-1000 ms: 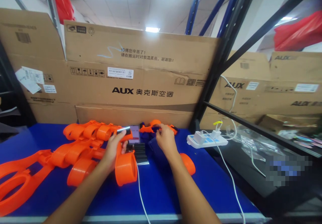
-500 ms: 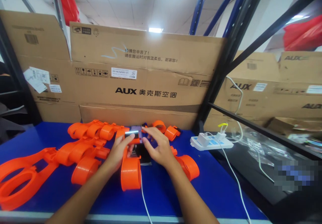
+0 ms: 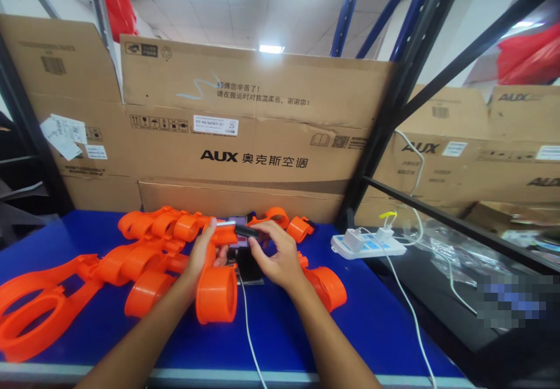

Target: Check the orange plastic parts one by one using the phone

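Note:
My left hand is closed round an orange plastic part that has a wide ring at its near end. A shiny silver strip shows along the top of this part. My right hand pinches a short black strip between thumb and fingers; its left end meets the silver strip, and whether the two are joined cannot be made out. Behind and below the hands lies a flat device with a lit screen, partly covered. Beside it is a dark flat object.
Several orange ringed parts lie on the blue table at left, with more at right. A white cable runs to the front edge. A power strip sits at right. Cardboard walls the back.
The orange part in my left hand has turned and shifted slightly left. The black strip now shows between my right fingers, which had been apart beside the part.

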A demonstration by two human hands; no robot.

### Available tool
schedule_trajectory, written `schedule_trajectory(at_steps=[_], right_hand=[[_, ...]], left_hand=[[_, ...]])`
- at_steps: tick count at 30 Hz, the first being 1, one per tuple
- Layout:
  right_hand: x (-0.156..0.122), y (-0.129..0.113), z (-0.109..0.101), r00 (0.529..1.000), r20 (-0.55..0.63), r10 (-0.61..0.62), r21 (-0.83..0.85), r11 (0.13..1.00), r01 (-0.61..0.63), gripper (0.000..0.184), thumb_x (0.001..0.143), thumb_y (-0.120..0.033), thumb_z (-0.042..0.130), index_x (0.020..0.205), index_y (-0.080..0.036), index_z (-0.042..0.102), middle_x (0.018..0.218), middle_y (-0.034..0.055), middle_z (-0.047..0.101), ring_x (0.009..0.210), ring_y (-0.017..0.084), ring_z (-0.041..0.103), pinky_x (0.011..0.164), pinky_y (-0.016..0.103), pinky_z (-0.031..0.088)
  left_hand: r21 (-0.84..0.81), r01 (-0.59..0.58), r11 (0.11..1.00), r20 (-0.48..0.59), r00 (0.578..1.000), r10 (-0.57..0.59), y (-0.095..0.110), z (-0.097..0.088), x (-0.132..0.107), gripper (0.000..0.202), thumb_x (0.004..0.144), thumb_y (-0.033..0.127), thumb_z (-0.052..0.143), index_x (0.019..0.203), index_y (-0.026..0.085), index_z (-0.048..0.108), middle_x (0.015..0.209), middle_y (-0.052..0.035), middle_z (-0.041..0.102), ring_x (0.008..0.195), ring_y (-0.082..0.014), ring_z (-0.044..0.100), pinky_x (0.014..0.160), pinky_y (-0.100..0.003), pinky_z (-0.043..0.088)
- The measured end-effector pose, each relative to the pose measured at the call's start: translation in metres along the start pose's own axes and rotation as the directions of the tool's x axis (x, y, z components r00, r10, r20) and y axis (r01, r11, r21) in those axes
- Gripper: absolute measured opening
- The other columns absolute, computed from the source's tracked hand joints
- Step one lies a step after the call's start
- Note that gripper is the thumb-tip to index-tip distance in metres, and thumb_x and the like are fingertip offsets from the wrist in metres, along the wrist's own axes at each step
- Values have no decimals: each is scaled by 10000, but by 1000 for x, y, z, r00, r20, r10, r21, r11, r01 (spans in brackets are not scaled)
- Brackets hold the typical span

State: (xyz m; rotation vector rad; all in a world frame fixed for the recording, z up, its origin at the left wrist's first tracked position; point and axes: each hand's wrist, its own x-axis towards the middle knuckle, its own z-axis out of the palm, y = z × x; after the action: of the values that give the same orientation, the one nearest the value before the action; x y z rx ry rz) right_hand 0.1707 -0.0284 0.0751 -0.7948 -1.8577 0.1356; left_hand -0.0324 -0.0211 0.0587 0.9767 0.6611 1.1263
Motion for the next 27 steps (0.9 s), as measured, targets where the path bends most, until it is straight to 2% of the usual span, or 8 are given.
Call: schedule_trajectory(at_steps=[2,5,9,15,18,21,24,27], right_hand=[[1,2,-5,998,29,47,-36,998,-46,188,949,-294,631,1124,-239,675,951,64,697,803,210,633,739,353,540],[2,6,-12,981,182,64,-108,993,-44,147,913,-268,650,1052,-236,686,988,67,706,896,233,637,821,380,525],[-2,11,-18,919,392,46,-221,974,46,112,853,-209,693,963,-224,682,986,65,683,948,246,593,877,395,481],[-10,18,-18,847,519,113,-325,943,74,147,819,-213,754,957,-219,701,986,66,625,959,247,532,846,372,437],[-12,21,-15,820,551,155,-353,934,61,144,813,-206,771,940,-219,706,987,64,607,955,242,518,847,369,432],[-13,21,-14,820,549,164,-357,933,53,151,821,-205,774,955,-225,708,990,64,607,958,242,517,854,374,435],[-10,19,-16,843,519,138,-329,943,48,142,844,-227,764,975,-230,708,993,63,622,966,247,530,853,382,444],[-6,14,-16,894,438,97,-237,971,11,54,935,-280,678,931,-229,698,953,57,646,946,241,561,866,395,462]], left_hand=[[-107,65,992,59,997,-59,8,-4,-2,767,790,911,437,499,202,480,357,19,315,330,-96,323,367,-243,266],[-220,65,973,67,996,-51,15,-7,-6,735,801,897,429,538,212,475,388,16,339,361,-111,357,391,-252,324],[-222,62,973,47,997,-53,17,-5,-8,710,808,878,452,549,217,469,395,14,355,363,-113,354,393,-253,318],[-197,79,977,62,996,-68,14,0,-10,736,801,891,447,538,205,496,381,20,330,358,-109,345,390,-251,297],[-203,80,976,63,996,-69,14,1,-11,757,795,905,437,531,199,510,380,18,336,357,-109,352,393,-254,306],[-181,90,979,65,995,-79,14,4,-12,783,773,934,420,516,200,507,372,17,329,351,-111,356,396,-260,320],[-129,98,987,66,994,-90,13,7,-10,801,749,956,420,503,198,502,364,14,336,347,-110,366,405,-261,334],[-32,43,999,24,999,-42,6,9,-8,804,743,948,463,494,185,512,357,13,353,333,-94,357,397,-243,303]])
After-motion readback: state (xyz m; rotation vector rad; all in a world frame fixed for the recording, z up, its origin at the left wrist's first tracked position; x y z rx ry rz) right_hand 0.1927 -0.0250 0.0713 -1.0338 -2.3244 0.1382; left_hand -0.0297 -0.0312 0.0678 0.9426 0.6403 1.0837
